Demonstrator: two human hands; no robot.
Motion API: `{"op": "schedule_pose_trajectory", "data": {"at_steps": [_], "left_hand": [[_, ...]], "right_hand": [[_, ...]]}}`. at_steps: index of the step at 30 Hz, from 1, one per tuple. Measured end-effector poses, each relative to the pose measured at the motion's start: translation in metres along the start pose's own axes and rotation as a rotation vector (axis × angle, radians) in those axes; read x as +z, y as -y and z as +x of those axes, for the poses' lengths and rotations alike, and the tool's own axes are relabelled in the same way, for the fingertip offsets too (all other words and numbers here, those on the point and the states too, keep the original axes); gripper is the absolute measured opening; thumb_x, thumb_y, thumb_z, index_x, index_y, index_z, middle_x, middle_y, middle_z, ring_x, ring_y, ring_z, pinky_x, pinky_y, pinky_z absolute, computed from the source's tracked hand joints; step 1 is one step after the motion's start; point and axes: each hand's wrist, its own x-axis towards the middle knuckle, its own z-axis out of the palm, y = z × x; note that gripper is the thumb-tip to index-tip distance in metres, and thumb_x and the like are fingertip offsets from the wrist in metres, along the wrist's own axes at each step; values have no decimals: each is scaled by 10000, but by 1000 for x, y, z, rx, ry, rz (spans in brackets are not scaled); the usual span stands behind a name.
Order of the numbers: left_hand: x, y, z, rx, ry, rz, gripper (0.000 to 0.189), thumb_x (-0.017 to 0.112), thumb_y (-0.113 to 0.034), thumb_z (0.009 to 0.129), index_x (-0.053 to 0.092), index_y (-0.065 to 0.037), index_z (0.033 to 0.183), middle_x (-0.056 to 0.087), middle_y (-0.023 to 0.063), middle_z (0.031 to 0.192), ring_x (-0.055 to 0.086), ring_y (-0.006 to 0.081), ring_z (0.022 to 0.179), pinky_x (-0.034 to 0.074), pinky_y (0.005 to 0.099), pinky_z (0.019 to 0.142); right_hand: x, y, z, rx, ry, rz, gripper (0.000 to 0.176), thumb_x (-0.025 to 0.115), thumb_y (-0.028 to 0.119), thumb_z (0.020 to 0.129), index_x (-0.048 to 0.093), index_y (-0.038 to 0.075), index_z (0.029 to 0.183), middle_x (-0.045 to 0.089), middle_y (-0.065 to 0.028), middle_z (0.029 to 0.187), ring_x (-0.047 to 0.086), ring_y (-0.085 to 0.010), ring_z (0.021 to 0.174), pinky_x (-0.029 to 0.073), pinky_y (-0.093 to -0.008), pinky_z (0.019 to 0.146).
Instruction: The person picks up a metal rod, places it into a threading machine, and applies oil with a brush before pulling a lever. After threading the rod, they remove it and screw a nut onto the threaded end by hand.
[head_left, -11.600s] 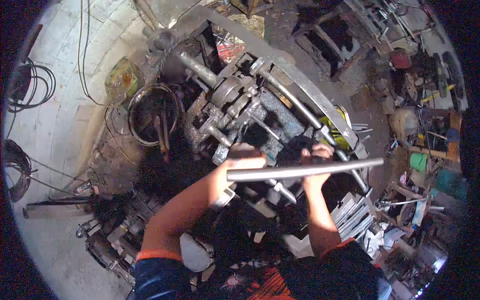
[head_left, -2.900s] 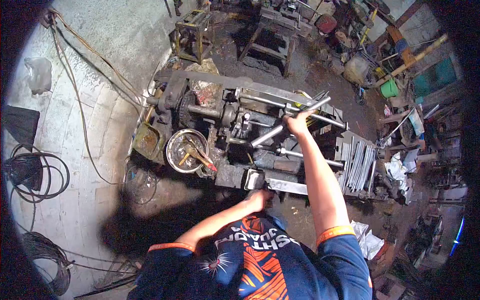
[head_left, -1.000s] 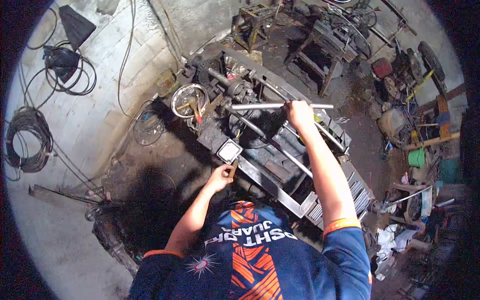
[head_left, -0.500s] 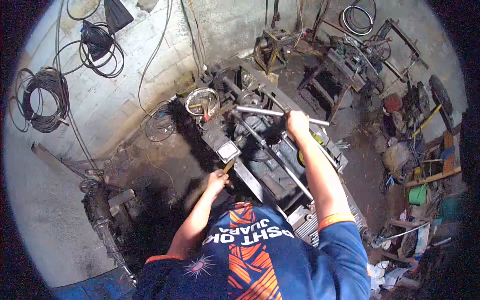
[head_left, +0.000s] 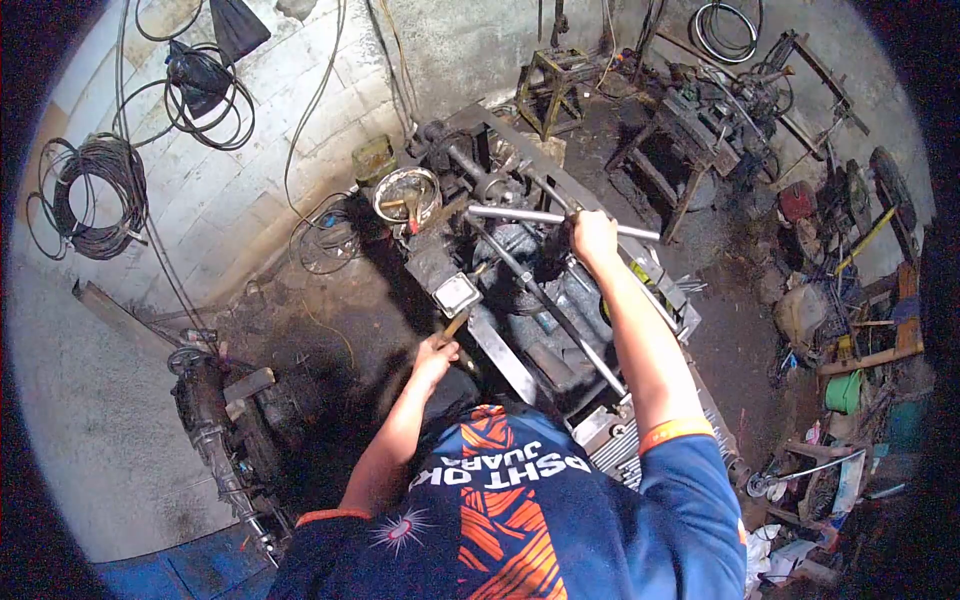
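Note:
My left hand point(head_left: 434, 360) is closed round a wooden handle point(head_left: 455, 325), which points up towards a white square piece with a dark rim point(head_left: 457, 294) at the near left corner of a greasy machine point(head_left: 545, 360). What the far end of the handle carries is hard to make out. My right hand point(head_left: 594, 238) grips a smooth metal bar point(head_left: 520, 214) lying across the machine, its ends sticking out on both sides of the fist. A long steel rod point(head_left: 550, 310) runs diagonally below the bar, between my hands.
A round tub point(head_left: 406, 196) with a red-ended tool inside stands at the machine's left. Cable coils point(head_left: 97, 196) hang on the wall. A metal frame point(head_left: 552, 92) and a dark workbench point(head_left: 680, 150) stand behind. Piled scrap point(head_left: 800, 310) lines the right; a machine part point(head_left: 215, 440) lies left.
The whole view has shifted slightly. Both hands keep their holds, on the wooden handle and the metal bar, in nearly the same places.

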Motion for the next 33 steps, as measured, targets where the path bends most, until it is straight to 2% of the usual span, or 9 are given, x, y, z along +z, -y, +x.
{"op": "schedule_pose_trajectory", "data": {"at_steps": [5,6,8,9,11,13,15,23,33], "left_hand": [[-1,7,7,-13,-30,-27,577,631,-133,852,387,72,1333,608,83,947,603,110,720,446,209,548],[-4,12,14,-5,4,-29,545,633,-147,857,416,73,1306,613,73,918,604,108,715,447,210,551],[-7,12,12,-1,37,-30,515,635,-161,862,445,75,1279,618,63,889,605,106,709,447,212,553],[-5,7,9,-10,18,-8,459,633,-172,867,484,61,1233,615,47,858,603,101,701,447,213,556],[-1,-6,-1,-23,-23,7,345,631,-194,868,548,18,1128,609,20,851,600,89,699,442,218,560],[-6,-3,2,-20,4,-19,377,635,-189,863,535,18,1162,613,24,876,602,92,708,444,218,564],[-9,11,10,-34,11,-67,495,642,-173,848,469,32,1264,622,50,959,608,105,731,456,223,573],[-3,17,7,-40,-56,-111,584,618,-154,856,363,31,1348,595,76,1022,603,129,761,472,224,598],[-4,19,-5,-23,-106,-177,456,593,-134,880,433,-41,1297,594,63,1101,631,146,811,489,238,630]], "right_hand": [[2,-8,12,-22,42,19,233,503,153,828,692,20,861,666,-214,938,633,-333,959,437,-498,929],[27,-25,25,-93,-37,-40,233,567,259,827,720,181,984,681,-161,914,657,-334,882,492,-482,831],[5,-29,17,-108,92,197,255,574,318,845,707,236,1047,684,-124,968,649,-333,914,482,-481,856],[6,-37,21,-118,185,293,320,563,401,864,666,254,1129,668,-109,1053,624,-334,994,431,-522,921],[2,-36,14,-89,182,279,346,562,442,858,651,275,1148,650,-99,1105,597,-333,1050,366,-563,965],[0,-35,8,-77,171,270,393,543,490,866,606,305,1207,627,-89,1168,551,-328,1140,241,-648,1018],[2,-34,6,-76,158,267,389,519,484,884,610,285,1205,629,-112,1159,542,-352,1136,255,-635,1023],[17,-26,-3,-111,-12,127,390,445,432,926,570,209,1222,563,-164,1176,474,-379,1149,292,-574,1007],[7,-21,2,-140,48,39,400,448,436,925,572,146,1171,580,-175,1146,497,-365,1136,335,-548,982]]}}
